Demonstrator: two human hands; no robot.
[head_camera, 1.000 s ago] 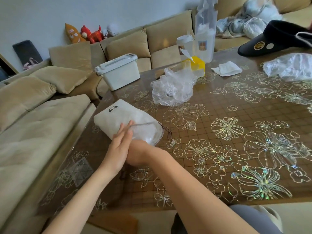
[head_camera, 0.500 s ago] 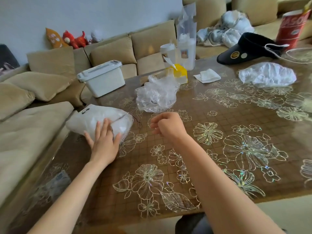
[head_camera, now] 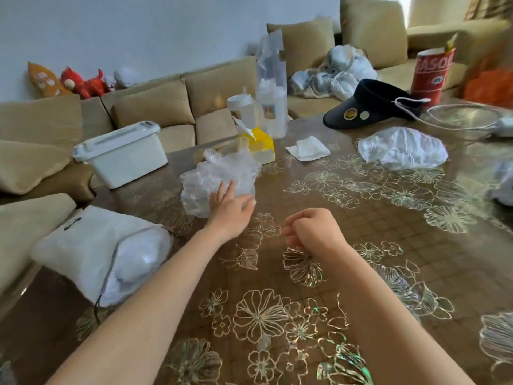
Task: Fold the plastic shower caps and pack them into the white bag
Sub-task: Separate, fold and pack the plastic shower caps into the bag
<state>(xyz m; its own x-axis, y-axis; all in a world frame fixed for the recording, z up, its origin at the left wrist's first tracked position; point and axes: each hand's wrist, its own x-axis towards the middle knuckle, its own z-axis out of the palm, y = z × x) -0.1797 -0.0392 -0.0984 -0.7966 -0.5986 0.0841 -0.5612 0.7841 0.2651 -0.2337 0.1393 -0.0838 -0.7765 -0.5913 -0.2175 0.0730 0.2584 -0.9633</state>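
Shower cap point(head_camera: 202, 187) under left hand point(head_camera: 230, 209) (fingers straight), red can point(head_camera: 430, 76) lettered "ASO"

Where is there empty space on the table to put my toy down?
The biggest bare patch of table lies right of the right hand, on this side of the white shower cap. Another lies between the two forearms at the near edge. It is crowded at the far left: crumpled clear cap, yellow box, white tub.
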